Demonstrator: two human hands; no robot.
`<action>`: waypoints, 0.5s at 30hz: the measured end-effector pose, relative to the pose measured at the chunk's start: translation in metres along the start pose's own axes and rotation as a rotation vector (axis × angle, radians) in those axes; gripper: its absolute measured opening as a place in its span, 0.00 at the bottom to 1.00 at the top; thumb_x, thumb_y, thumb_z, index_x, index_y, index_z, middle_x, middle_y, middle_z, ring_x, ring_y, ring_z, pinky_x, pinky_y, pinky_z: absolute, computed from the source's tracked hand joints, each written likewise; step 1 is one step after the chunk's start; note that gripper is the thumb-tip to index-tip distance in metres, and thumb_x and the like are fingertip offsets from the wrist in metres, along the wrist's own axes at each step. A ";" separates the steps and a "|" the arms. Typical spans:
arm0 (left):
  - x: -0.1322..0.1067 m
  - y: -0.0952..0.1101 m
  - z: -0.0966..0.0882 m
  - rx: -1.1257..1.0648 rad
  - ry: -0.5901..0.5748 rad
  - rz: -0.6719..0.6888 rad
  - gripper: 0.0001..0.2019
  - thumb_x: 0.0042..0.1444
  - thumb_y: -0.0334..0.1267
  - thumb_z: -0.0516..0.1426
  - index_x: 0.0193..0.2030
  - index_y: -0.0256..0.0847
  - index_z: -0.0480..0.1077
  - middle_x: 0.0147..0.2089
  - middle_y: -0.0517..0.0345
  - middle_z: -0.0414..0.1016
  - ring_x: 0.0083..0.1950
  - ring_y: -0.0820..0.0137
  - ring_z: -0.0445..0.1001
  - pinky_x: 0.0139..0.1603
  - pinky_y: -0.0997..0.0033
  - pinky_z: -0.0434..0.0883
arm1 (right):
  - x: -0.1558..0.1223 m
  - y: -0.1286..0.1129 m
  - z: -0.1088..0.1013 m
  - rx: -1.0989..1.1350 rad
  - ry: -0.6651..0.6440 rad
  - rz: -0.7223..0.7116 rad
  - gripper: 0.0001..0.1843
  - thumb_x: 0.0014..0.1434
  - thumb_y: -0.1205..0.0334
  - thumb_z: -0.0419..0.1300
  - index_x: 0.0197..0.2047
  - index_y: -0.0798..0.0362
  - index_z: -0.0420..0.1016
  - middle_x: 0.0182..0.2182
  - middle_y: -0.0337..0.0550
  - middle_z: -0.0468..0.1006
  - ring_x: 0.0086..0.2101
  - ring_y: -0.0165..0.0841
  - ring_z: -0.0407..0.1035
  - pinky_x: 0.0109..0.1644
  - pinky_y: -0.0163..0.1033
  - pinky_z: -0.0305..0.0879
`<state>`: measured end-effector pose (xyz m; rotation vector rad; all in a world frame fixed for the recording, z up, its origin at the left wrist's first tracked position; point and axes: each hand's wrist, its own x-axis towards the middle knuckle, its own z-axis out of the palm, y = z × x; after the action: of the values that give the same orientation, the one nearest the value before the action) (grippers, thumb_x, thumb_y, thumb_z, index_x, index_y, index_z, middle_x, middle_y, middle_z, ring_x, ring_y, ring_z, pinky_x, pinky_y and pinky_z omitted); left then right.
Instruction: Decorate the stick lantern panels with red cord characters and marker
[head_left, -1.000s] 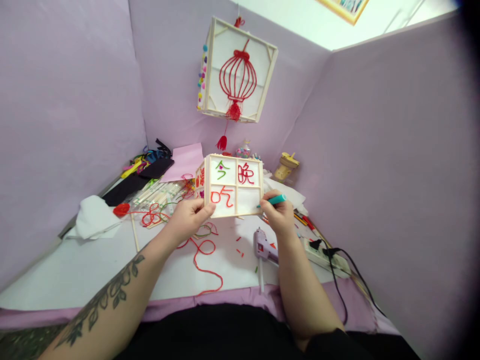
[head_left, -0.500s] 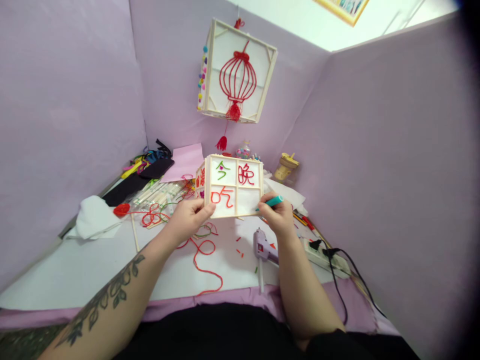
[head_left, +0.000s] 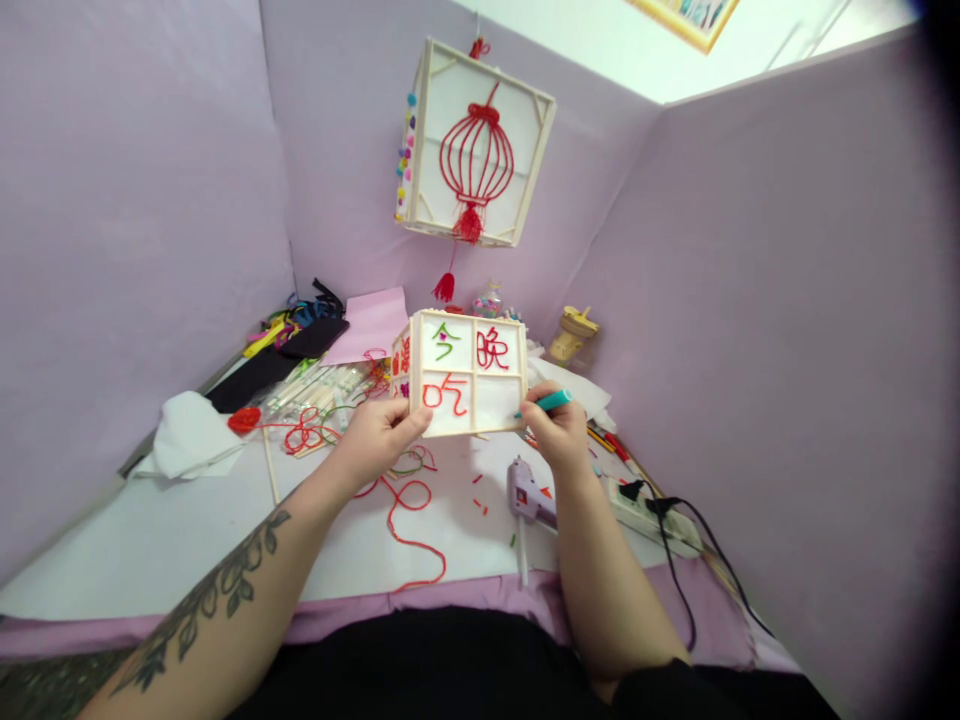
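A box-shaped paper lantern (head_left: 474,372) with a pale wooden stick frame is held up above the table. Its front has a pane with a green character, one with a dark red character and one with an orange-red character; the lower right pane is plain white. My left hand (head_left: 385,432) grips the lantern's lower left edge, thumb on the front. In my right hand (head_left: 556,428) is a teal marker (head_left: 553,401), pinched between the fingers. The marker's tip is close to the plain pane's right side; whether it touches the paper I cannot tell.
A larger lantern (head_left: 476,150) hangs ahead. A lilac glue gun (head_left: 529,492) lies below my right hand, near a power strip (head_left: 660,522) with black cables. Red cord (head_left: 416,540) winds across the table. Wooden sticks (head_left: 319,390) and white cloth (head_left: 187,432) lie left.
My right hand and the marker have shifted very slightly to the right. The lantern and my left hand have stayed nearly still.
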<state>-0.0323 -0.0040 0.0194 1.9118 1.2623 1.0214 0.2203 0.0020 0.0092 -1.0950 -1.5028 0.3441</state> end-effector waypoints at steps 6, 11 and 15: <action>-0.001 0.000 0.000 -0.007 0.002 0.007 0.23 0.55 0.55 0.51 0.19 0.41 0.55 0.18 0.65 0.56 0.23 0.74 0.57 0.24 0.74 0.54 | 0.000 0.004 0.000 -0.026 0.001 -0.027 0.03 0.50 0.64 0.58 0.26 0.51 0.67 0.20 0.33 0.65 0.23 0.28 0.59 0.28 0.36 0.56; 0.000 -0.001 0.001 0.001 0.007 0.019 0.23 0.55 0.55 0.51 0.18 0.40 0.55 0.19 0.65 0.55 0.23 0.75 0.56 0.24 0.74 0.54 | 0.000 0.004 0.000 -0.030 0.010 -0.040 0.03 0.52 0.63 0.58 0.27 0.51 0.68 0.20 0.33 0.65 0.23 0.29 0.60 0.28 0.36 0.57; -0.001 -0.001 0.001 -0.002 0.000 0.012 0.22 0.55 0.54 0.50 0.19 0.40 0.55 0.19 0.64 0.56 0.23 0.74 0.57 0.24 0.74 0.54 | 0.000 0.005 0.000 -0.019 0.010 -0.028 0.04 0.52 0.62 0.59 0.28 0.51 0.68 0.20 0.33 0.65 0.22 0.28 0.59 0.27 0.35 0.57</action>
<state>-0.0321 -0.0041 0.0178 1.9201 1.2514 1.0283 0.2229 0.0042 0.0052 -1.0884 -1.5141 0.3053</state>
